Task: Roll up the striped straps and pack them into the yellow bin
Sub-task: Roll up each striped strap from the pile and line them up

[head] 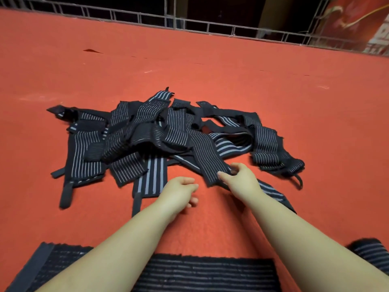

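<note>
While the right hand (pixel 240 178) pinches the near end of one striped strap (pixel 210 157), the left hand (pixel 181 190) hovers loosely curled, holding nothing.
Pile of striped straps (pixel 160 133) lies mid-scene on the red felt surface (pixel 210 70); further straps (pixel 202 275) lie along the near edge. A metal grid fence (pixel 189 24) borders the far side.

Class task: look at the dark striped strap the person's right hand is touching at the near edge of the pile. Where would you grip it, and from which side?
Grip the strap at its free near end, where the right hand already pinches it. Come from the near side: that end lies flat on the red surface, while the far part is tangled in the pile.
</note>
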